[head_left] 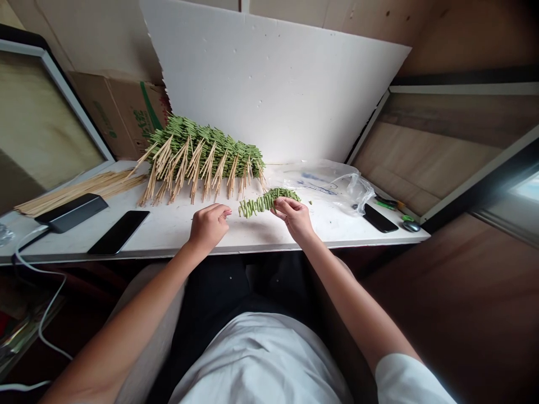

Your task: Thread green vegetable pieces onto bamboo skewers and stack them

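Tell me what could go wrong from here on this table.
The row of green pieces at the right hand could slip or break if its grip squeezes too hard.
The high stack of green skewers, its bare stick ends jutting forward, might slide if bumped.
The left phone, lying near the front edge of the table, could be knocked off.

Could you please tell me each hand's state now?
Left hand: closed; anything held cannot be told.
Right hand: pinched closed on slender green bean-like pieces.

The right hand touched a row of green pieces reaching toward the curled left hand. Beyond the left hand lay piled skewers.
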`<act>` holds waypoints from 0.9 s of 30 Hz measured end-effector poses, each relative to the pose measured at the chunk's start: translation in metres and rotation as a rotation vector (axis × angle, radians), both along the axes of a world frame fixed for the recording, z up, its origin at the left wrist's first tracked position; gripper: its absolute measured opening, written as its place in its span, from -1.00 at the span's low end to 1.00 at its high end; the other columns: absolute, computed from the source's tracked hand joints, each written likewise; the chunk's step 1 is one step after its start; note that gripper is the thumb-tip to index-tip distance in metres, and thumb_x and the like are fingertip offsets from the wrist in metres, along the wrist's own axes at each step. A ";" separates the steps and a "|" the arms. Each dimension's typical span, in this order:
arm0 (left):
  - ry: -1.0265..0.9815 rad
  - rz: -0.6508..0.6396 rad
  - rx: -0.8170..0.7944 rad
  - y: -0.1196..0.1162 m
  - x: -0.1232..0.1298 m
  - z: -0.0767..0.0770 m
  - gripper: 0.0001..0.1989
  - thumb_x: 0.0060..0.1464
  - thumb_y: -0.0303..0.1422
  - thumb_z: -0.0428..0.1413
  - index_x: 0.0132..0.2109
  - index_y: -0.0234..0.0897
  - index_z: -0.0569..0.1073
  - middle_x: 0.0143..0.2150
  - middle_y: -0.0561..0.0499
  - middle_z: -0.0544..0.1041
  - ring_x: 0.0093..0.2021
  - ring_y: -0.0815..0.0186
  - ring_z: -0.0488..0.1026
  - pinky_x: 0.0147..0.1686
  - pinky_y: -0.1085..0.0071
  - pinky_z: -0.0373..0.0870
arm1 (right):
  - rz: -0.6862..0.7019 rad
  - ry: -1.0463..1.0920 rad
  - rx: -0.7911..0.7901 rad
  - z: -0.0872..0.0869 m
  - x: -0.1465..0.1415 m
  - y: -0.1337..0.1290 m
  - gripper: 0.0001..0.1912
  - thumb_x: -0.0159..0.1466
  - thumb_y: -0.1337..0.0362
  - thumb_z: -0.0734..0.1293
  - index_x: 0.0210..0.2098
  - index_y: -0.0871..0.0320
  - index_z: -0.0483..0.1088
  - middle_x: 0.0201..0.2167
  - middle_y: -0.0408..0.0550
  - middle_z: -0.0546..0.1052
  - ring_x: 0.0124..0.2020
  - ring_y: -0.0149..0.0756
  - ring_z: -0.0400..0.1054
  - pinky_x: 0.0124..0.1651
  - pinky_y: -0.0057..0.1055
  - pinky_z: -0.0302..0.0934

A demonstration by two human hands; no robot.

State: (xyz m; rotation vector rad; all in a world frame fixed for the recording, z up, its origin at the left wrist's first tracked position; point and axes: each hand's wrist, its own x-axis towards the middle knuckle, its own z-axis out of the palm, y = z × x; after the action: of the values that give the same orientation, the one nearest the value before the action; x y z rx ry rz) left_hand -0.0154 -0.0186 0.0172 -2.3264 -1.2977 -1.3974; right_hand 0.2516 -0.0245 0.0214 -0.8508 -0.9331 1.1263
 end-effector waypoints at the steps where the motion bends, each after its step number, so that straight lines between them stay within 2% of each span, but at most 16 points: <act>1: 0.004 0.004 -0.009 0.000 0.000 0.000 -0.68 0.02 -0.64 0.05 -0.30 -0.23 0.65 -0.29 -0.04 0.71 -0.26 0.14 0.66 -0.27 0.34 0.52 | 0.000 0.002 -0.002 0.000 -0.001 0.000 -0.61 -0.02 0.02 0.71 -0.32 0.11 0.67 -0.32 -0.09 0.68 -0.22 -0.27 0.58 0.12 -0.15 0.54; 7: -0.042 -0.013 -0.034 -0.005 0.004 0.007 -0.69 0.05 -0.64 0.05 -0.30 -0.23 0.65 -0.29 -0.03 0.71 -0.25 0.17 0.66 -0.24 0.37 0.54 | 0.001 0.061 -0.016 0.010 -0.007 -0.004 -0.62 -0.07 0.05 0.72 -0.37 0.12 0.66 -0.43 -0.16 0.62 -0.31 -0.34 0.54 0.09 -0.21 0.55; 12: -0.090 -0.072 -0.070 -0.005 0.004 0.014 -0.74 0.21 -0.54 0.07 -0.27 -0.24 0.65 -0.30 -0.03 0.71 -0.27 0.19 0.66 -0.22 0.36 0.54 | 0.015 0.004 0.013 0.019 0.001 -0.003 -0.63 -0.03 0.06 0.71 -0.34 0.12 0.67 -0.33 -0.13 0.66 -0.26 -0.31 0.55 0.07 -0.25 0.54; 16: -0.093 -0.133 -0.117 0.002 -0.001 0.015 -0.79 0.28 -0.43 0.11 -0.16 -0.25 0.67 -0.22 -0.07 0.72 -0.24 0.18 0.66 -0.15 0.33 0.56 | 0.001 -0.048 0.010 0.022 0.013 0.001 -0.60 -0.03 0.03 0.71 -0.33 0.12 0.66 -0.34 -0.14 0.64 -0.26 -0.32 0.54 0.01 -0.28 0.54; 20: -0.060 -0.089 -0.182 0.009 -0.008 0.012 -0.79 0.25 -0.43 0.12 -0.17 -0.21 0.68 -0.23 -0.05 0.73 -0.23 0.16 0.67 -0.13 0.31 0.55 | -0.037 -0.051 0.001 0.023 0.019 0.003 -0.56 -0.05 0.00 0.71 -0.29 0.11 0.65 -0.36 -0.16 0.63 -0.24 -0.31 0.53 -0.05 -0.33 0.55; 23: -0.082 -0.052 -0.204 0.012 -0.011 0.009 -0.79 0.21 -0.45 0.13 -0.23 -0.20 0.69 -0.30 -0.03 0.72 -0.30 0.17 0.66 -0.19 0.32 0.55 | 0.014 -0.054 -0.040 0.020 0.020 0.005 -0.53 -0.02 -0.03 0.69 -0.23 0.11 0.65 -0.29 -0.09 0.66 -0.17 -0.24 0.55 -0.08 -0.29 0.56; 25: -0.104 -0.028 -0.220 0.014 -0.013 0.007 -0.78 0.19 -0.46 0.12 -0.24 -0.19 0.69 -0.32 -0.02 0.72 -0.31 0.16 0.67 -0.21 0.32 0.54 | 0.026 -0.055 -0.045 0.020 0.022 0.007 -0.52 0.05 -0.02 0.64 -0.12 0.08 0.64 -0.18 -0.04 0.69 -0.07 -0.17 0.56 -0.07 -0.26 0.55; 27: -0.119 0.001 -0.238 0.016 -0.015 0.006 -0.77 0.17 -0.46 0.12 -0.24 -0.19 0.70 -0.33 -0.03 0.72 -0.28 0.14 0.68 -0.21 0.31 0.55 | -0.023 -0.085 -0.008 0.022 0.026 0.007 -0.56 0.13 0.03 0.57 -0.03 0.03 0.61 -0.06 -0.03 0.69 0.02 -0.13 0.55 -0.02 -0.23 0.52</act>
State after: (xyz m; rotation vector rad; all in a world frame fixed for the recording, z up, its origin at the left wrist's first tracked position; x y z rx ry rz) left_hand -0.0305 -0.0025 0.0235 -2.4196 -1.5775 -1.4742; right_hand 0.2779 -0.0173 0.0436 -0.9194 -0.9872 1.0810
